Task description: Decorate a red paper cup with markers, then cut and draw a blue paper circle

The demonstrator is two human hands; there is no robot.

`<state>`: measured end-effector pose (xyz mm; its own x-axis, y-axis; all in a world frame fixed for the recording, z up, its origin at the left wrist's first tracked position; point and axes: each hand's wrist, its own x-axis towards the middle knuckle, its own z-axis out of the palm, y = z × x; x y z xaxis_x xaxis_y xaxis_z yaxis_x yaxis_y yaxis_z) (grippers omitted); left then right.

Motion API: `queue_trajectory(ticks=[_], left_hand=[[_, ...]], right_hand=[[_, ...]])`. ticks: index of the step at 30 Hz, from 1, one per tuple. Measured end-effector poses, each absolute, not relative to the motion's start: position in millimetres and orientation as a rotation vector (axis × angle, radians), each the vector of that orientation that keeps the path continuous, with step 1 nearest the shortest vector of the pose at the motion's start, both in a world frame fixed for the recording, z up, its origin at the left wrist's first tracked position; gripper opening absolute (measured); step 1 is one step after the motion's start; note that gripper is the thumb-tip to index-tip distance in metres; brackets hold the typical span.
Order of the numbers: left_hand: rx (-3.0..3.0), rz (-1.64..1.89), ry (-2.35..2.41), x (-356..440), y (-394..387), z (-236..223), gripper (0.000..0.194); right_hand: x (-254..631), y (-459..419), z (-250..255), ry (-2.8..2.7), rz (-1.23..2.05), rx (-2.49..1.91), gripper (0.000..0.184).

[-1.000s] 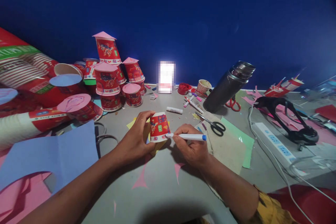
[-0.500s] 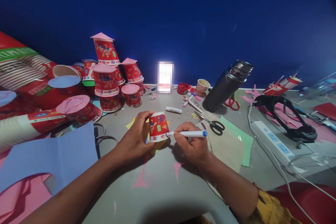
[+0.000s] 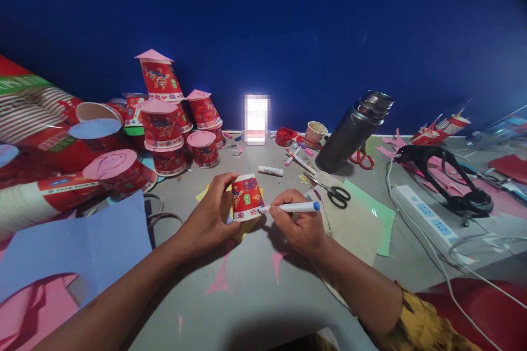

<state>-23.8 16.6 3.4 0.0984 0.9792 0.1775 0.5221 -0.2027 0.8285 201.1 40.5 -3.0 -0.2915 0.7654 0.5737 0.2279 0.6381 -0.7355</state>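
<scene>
A red patterned paper cup (image 3: pixel 246 196) is gripped at its left side by my left hand (image 3: pixel 212 214), thumb near the lower edge and fingers at the top. The cup is upside down and slightly tilted, its white rim at the bottom. My right hand (image 3: pixel 298 222) pinches a white marker (image 3: pixel 298 207) with a blue end pointing right. The marker's tip meets or nearly meets the cup's right side just above the rim. Yellow paper (image 3: pixel 247 227) lies behind and beneath the cup. Pink paper scraps (image 3: pixel 220 277) rest on the grey table below.
Stacked red cups with pink paper tops (image 3: pixel 162 123) stand at the left, beside blue paper (image 3: pixel 107 247). Right of my hands are black-handled scissors (image 3: pixel 338 196), a beige cloth (image 3: pixel 356 230), a dark flask (image 3: pixel 349 137) and a power strip (image 3: pixel 426 219). A glue stick (image 3: pixel 270 170) lies ahead.
The view has shifted slightly, so most things sit a little further left. Both hands keep their hold on the cup and marker; the marker's tip stays by the cup's lower right.
</scene>
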Motion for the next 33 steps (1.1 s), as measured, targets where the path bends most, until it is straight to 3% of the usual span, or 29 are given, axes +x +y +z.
queue_trajectory(ticks=[33], left_hand=[[1.798, 1.014, 1.488, -24.0, 15.1, -0.9, 0.074]], right_hand=[[200.6, 37.4, 2.1, -1.837, 0.659, -0.78, 0.014]])
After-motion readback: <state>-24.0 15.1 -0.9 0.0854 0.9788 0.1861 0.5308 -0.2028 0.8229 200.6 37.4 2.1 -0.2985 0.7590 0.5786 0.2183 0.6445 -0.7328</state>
